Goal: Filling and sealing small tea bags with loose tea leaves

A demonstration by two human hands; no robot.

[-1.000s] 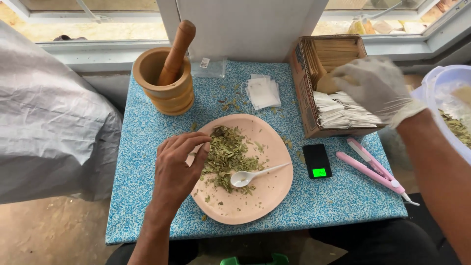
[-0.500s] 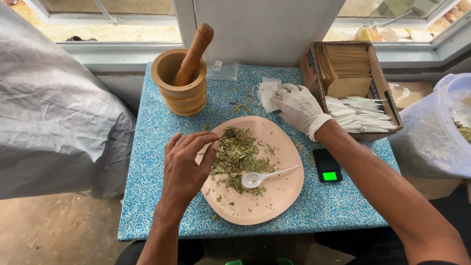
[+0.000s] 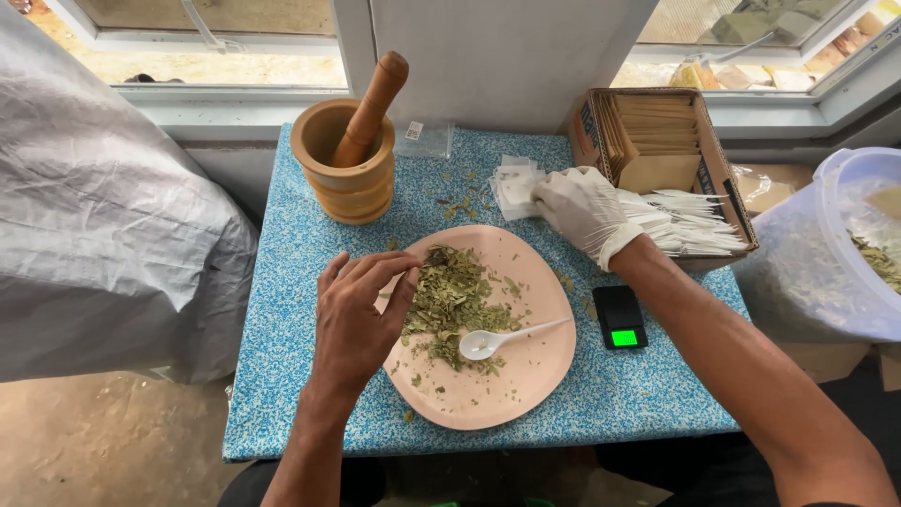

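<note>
A pink plate (image 3: 526, 376) in the middle of the blue speckled table (image 3: 282, 282) holds a heap of dried green leaves (image 3: 450, 296) and a white plastic spoon (image 3: 502, 338). My bare left hand (image 3: 357, 314) rests on the plate's left rim, fingers bent and touching the leaves. My right hand (image 3: 580, 207), in a white glove, reaches to the small stack of white sachets (image 3: 514, 183) behind the plate and touches it; whether it grips one is hidden.
A wooden mortar with pestle (image 3: 349, 155) stands at the back left. A cardboard box (image 3: 657, 150) of brown and white packets sits at the back right, a small black scale (image 3: 619, 317) beside the plate, a plastic tub (image 3: 845, 244) of leaves on the right, grey sheeting (image 3: 103, 225) on the left.
My gloved right hand came from the cardboard box across to the white sachets behind the plate. My left hand stayed on the leaves. The view shifted slightly.
</note>
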